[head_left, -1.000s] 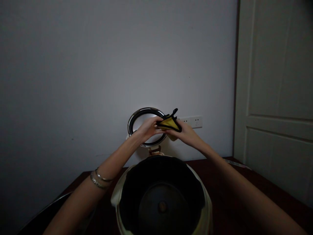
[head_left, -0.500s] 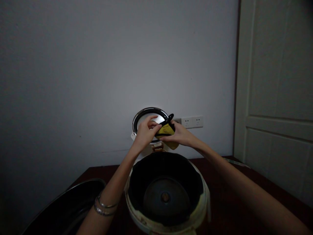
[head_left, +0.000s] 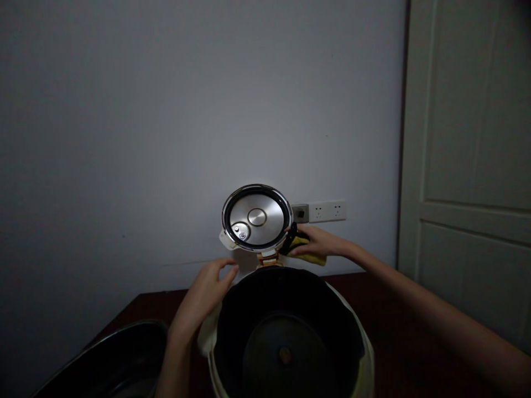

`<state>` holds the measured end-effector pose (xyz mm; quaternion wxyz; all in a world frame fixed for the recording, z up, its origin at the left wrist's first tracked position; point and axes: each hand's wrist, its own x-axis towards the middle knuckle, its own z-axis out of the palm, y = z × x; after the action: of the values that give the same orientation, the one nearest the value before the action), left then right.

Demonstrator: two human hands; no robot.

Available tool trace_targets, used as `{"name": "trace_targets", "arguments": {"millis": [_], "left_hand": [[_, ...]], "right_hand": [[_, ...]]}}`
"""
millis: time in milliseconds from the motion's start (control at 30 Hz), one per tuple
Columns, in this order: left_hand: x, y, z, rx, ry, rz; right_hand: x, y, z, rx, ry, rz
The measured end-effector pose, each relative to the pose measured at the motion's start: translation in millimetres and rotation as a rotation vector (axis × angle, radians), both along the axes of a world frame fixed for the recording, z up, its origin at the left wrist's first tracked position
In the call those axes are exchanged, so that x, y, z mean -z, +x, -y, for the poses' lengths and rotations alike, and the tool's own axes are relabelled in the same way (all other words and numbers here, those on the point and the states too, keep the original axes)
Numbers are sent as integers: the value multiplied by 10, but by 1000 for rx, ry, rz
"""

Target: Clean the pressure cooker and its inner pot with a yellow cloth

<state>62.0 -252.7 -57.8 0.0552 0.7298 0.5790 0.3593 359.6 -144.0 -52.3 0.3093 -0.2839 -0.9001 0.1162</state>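
A white rice cooker or pressure cooker body (head_left: 367, 359) stands before me, its dark inside bare except for a small brownish knob at the bottom. Its round silver lid (head_left: 271, 213) is raised at the back on a brown-stained hinge. Just right of the lid, my right hand (head_left: 317, 242) is closed on a folded yellow cloth (head_left: 312, 257) with black edging. My left hand (head_left: 209, 287) hovers by the cooker's back left rim with nothing in it, thumb and forefinger apart.
A large black pan or basin (head_left: 120, 354) lies at the left on the dark red table (head_left: 385, 293). Wall sockets (head_left: 327, 210) sit right of the lid, on the pale wall behind. A white panelled door (head_left: 468, 166) stands at the right.
My left hand has let go of the cloth and moved down and left to the cooker's rim. My right hand has carried the cloth down and right, uncovering the lid.
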Motion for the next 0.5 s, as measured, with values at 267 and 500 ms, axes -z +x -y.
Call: {"name": "trace_targets", "arguments": {"millis": [267,500], "left_hand": [[320,-74,-281,144,-184,79],[337,-119,-401,244,-295,44]], "right_hand": [[59,-53,-147,37,84,220],[10,-353,-208,33,179,367]]}}
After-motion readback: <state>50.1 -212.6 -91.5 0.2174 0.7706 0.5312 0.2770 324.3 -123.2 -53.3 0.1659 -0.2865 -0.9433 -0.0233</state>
